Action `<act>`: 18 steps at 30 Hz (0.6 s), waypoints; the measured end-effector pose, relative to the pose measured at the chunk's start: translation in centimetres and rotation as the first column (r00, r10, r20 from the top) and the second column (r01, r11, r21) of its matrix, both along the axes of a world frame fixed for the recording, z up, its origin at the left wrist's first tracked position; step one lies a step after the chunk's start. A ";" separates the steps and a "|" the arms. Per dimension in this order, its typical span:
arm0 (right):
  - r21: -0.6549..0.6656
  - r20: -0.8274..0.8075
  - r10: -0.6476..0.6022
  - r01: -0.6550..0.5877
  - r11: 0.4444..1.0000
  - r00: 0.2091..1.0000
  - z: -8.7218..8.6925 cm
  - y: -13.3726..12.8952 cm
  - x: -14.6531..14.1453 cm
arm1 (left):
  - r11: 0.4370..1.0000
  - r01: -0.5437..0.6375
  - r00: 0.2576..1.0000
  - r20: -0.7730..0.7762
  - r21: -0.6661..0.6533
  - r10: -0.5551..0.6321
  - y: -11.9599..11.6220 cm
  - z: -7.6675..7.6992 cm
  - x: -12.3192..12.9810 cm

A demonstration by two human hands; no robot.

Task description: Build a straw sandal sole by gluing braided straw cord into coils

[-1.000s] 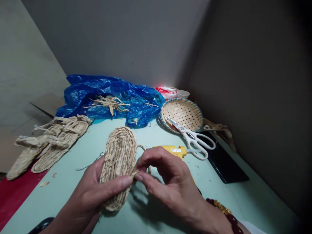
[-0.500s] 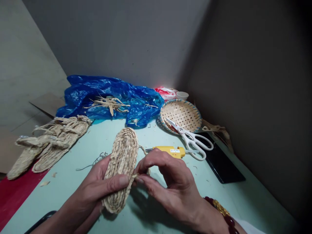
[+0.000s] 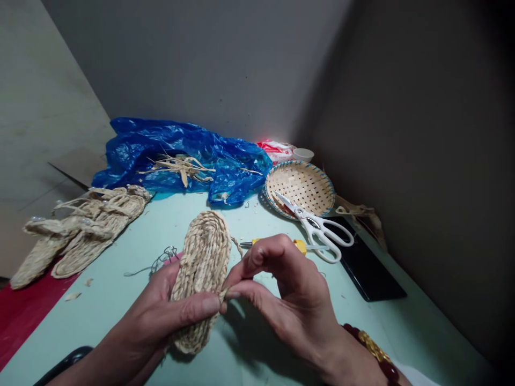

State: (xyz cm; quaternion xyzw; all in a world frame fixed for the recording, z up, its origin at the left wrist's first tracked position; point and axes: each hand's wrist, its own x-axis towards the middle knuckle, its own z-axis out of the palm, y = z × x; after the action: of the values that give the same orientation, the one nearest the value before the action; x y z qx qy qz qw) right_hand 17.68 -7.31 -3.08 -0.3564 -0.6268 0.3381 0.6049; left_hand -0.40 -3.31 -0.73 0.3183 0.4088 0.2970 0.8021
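Observation:
A braided straw sole (image 3: 203, 252), long and oval, is tilted up over the table in my left hand (image 3: 169, 308). My left thumb lies across its face and the fingers go behind it. At the sole's right edge, my right hand (image 3: 281, 300) pinches a straw cord (image 3: 222, 294) between thumb and forefinger. Another stretch of cord (image 3: 236, 245) shows past the sole's upper right edge. Beyond my right hand lies a yellow-handled tool (image 3: 300, 245), partly covered by it. Thin dark wire (image 3: 163, 260) lies behind my left hand.
Finished-looking straw sandals (image 3: 96, 230) lie at the left. Toward the back are a blue plastic bag (image 3: 173, 139) with straw strips (image 3: 183, 167), and a woven basket (image 3: 306, 185). White scissors (image 3: 322, 230) rest against the basket, partly over a black tablet-like slab (image 3: 370, 273). A grey wall stands behind.
My right hand has shifted slightly right and up, its knuckles raised, still pinching the cord. The left thumb has slid a little toward the sole's right edge.

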 end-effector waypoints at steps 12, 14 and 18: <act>0.233 0.276 -0.091 0.025 0.972 0.957 0.3 1.0 1.1 | 0.978 0.176 0.977 -0.143 0.114 -0.159 0.8 -0.8 -0.8; 0.213 0.324 -0.066 -0.005 0.977 0.944 0.5 1.1 1.1 | 0.978 0.175 0.977 -0.145 0.114 -0.158 0.8 -0.7 -0.7; 0.174 0.375 -0.024 -0.045 0.984 0.927 0.8 1.0 1.1 | 0.978 0.175 0.978 -0.136 0.114 -0.159 0.9 -0.2 -0.5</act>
State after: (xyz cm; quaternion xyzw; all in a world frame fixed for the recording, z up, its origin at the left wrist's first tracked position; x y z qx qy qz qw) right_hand 18.80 -6.31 -2.32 -0.3552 -0.7608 0.2088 0.5014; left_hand -0.93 -2.40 -0.90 0.4196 0.4109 0.2329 0.7752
